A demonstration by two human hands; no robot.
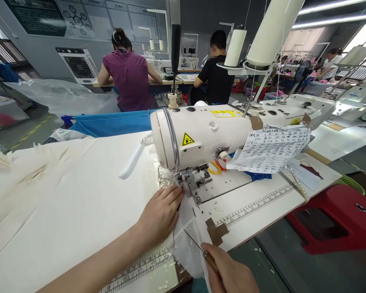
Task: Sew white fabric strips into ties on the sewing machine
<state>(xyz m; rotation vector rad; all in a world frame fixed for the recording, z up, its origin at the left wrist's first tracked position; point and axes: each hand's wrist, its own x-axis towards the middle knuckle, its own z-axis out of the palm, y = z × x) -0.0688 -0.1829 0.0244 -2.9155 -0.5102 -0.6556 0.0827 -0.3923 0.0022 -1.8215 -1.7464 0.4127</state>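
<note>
Gripped in the right hand (233, 270): a wooden-handled awl (212, 262), fingers closed round its handle, metal tip angled up and left over the sheer white fabric (186, 252). Whether that hand also pinched the fabric edge, couldn't tell. Other side, the left hand (161, 209) lay palm down, fingers together, on the fabric's left part, fingertips just beside the presser-foot area (186, 183); thumb mostly hidden, so no telling if it pinched anything. Fabric sat in front of the white sewing machine (201, 134), far end running up to the needle area, near end passing over the front edge of the table (79, 203). Progress: looked partway, judging by cloth lined up at the machine with both hands at it. Positioning seemed done; the length between needle area and table edge looked not yet through. No finished seam could be made out, and the left hand covered part of the cloth, so stitched amount unclear. Handwritten sheet (271, 148) hung off the machine's front, brown tape (216, 234) was stuck right of the fabric, printed ruler (256, 204) ran on past it. Two co-workers sat beyond: one purple top (129, 75), one black shirt (222, 75).
</note>
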